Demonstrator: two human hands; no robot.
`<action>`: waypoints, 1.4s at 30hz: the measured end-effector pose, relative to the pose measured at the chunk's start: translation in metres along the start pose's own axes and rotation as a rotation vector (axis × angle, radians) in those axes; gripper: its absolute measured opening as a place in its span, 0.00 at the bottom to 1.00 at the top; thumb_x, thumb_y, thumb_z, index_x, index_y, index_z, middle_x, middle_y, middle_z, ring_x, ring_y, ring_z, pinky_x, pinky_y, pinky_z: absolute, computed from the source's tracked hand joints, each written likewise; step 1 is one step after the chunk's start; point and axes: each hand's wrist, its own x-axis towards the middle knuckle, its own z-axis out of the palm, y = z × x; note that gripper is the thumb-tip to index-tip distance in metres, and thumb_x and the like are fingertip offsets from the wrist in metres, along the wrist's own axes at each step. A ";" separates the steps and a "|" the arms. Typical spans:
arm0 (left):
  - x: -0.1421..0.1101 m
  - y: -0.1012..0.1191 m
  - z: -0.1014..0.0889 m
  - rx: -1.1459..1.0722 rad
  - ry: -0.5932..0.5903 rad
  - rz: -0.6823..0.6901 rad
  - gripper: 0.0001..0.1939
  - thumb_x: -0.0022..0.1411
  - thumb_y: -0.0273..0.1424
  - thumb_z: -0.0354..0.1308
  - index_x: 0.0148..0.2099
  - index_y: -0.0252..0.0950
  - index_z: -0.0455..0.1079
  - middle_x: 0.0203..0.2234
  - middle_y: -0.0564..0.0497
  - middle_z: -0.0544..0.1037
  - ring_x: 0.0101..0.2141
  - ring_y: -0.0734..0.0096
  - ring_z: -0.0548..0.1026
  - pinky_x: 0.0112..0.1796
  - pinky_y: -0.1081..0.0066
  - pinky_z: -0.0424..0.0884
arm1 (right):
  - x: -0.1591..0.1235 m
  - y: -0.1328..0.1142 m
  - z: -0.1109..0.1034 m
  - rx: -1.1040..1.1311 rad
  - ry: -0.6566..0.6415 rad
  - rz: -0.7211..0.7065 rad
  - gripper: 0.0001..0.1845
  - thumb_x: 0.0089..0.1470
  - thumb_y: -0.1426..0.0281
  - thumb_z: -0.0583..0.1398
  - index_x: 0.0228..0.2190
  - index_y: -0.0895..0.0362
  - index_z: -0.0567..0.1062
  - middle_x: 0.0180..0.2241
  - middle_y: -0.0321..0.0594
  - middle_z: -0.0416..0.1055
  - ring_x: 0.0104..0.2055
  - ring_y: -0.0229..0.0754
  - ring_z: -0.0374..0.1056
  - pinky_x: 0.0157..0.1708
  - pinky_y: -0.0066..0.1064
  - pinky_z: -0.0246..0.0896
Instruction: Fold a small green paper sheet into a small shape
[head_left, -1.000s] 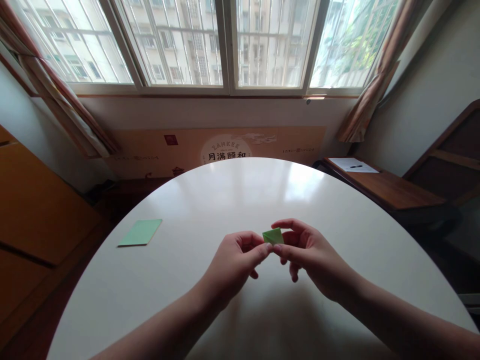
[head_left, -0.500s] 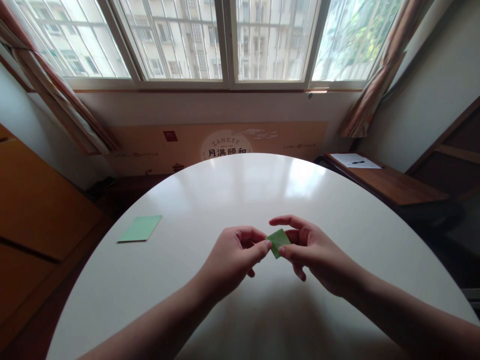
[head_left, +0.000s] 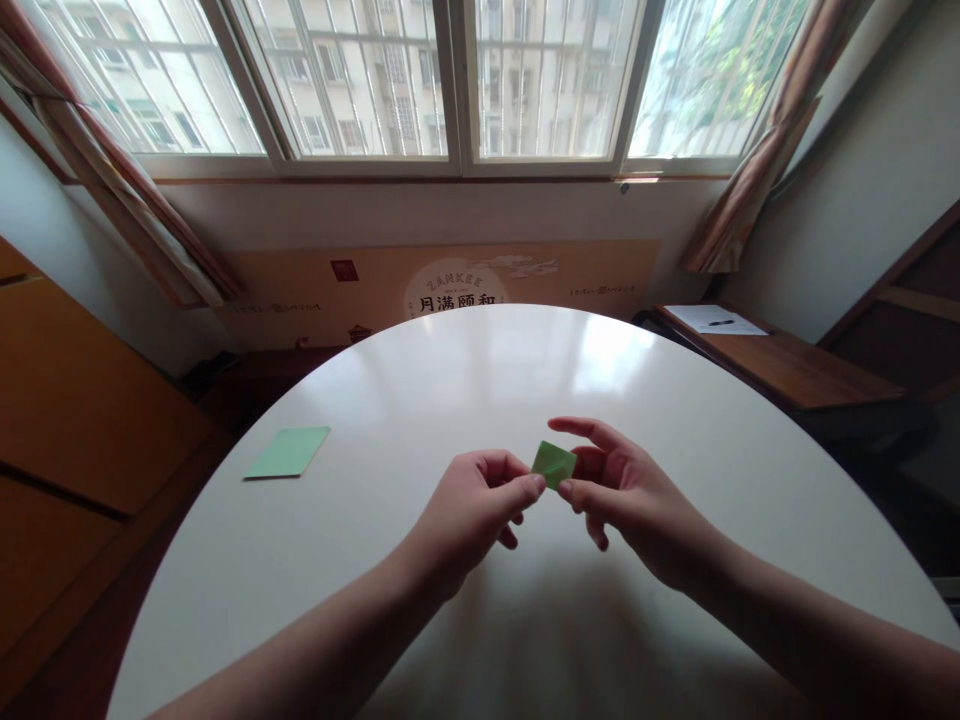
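A small folded piece of green paper (head_left: 553, 462) is held above the table between my two hands. My left hand (head_left: 480, 510) pinches its left corner with thumb and forefinger. On the other side, my right hand (head_left: 619, 485) grips the lower right edge, its thumb in front and curled fingers behind, while the forefinger stretches out free above the paper. Crease lines show on the paper's near face; its back is hidden.
Over to the left on the round white table (head_left: 420, 400) lies a stack of light green square paper (head_left: 289, 453). Beyond the right edge, a wooden surface (head_left: 817, 365) bears a white sheet (head_left: 716, 320) with a black pen (head_left: 721, 323). A window spans the far wall.
The green paper has been turned between my fingers, first to a diamond position and then partly back. My right forefinger has lifted off it and straightened.
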 end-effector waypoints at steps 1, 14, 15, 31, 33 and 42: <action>0.000 0.000 0.000 -0.005 -0.015 -0.014 0.11 0.51 0.34 0.65 0.26 0.34 0.68 0.19 0.55 0.68 0.21 0.75 0.66 0.20 0.77 0.65 | 0.000 -0.001 -0.001 0.003 0.008 -0.006 0.30 0.52 0.70 0.67 0.56 0.53 0.67 0.26 0.32 0.67 0.25 0.35 0.62 0.15 0.21 0.61; 0.002 -0.007 0.004 0.097 -0.057 0.043 0.05 0.53 0.31 0.59 0.29 0.34 0.68 0.23 0.53 0.70 0.25 0.72 0.68 0.22 0.75 0.67 | 0.001 0.003 0.002 -0.046 -0.011 0.013 0.29 0.53 0.71 0.66 0.55 0.53 0.67 0.28 0.34 0.68 0.27 0.37 0.64 0.17 0.21 0.60; 0.002 -0.007 0.004 0.127 -0.044 0.064 0.05 0.53 0.31 0.58 0.28 0.34 0.67 0.22 0.53 0.69 0.25 0.72 0.67 0.22 0.74 0.66 | 0.000 0.002 0.002 -0.051 -0.008 0.011 0.29 0.52 0.71 0.67 0.55 0.53 0.67 0.27 0.33 0.68 0.27 0.37 0.63 0.17 0.21 0.60; 0.000 -0.006 0.001 0.357 -0.050 0.122 0.06 0.54 0.29 0.55 0.26 0.34 0.65 0.19 0.56 0.65 0.22 0.75 0.63 0.22 0.73 0.55 | -0.004 -0.001 0.003 -0.071 -0.002 0.012 0.34 0.51 0.71 0.68 0.58 0.52 0.65 0.25 0.31 0.67 0.27 0.37 0.62 0.19 0.23 0.60; 0.001 -0.007 0.000 0.326 -0.064 0.099 0.06 0.53 0.29 0.55 0.27 0.34 0.67 0.19 0.56 0.65 0.22 0.75 0.64 0.21 0.74 0.58 | -0.004 -0.001 0.004 -0.073 0.001 0.007 0.34 0.51 0.71 0.68 0.58 0.52 0.65 0.25 0.31 0.67 0.27 0.37 0.62 0.19 0.23 0.60; 0.003 -0.003 -0.002 0.154 -0.133 0.071 0.05 0.50 0.29 0.56 0.26 0.32 0.69 0.18 0.55 0.68 0.21 0.75 0.67 0.22 0.73 0.71 | -0.004 -0.006 0.001 -0.022 0.001 -0.004 0.35 0.50 0.73 0.68 0.57 0.54 0.65 0.24 0.30 0.68 0.25 0.35 0.62 0.18 0.23 0.60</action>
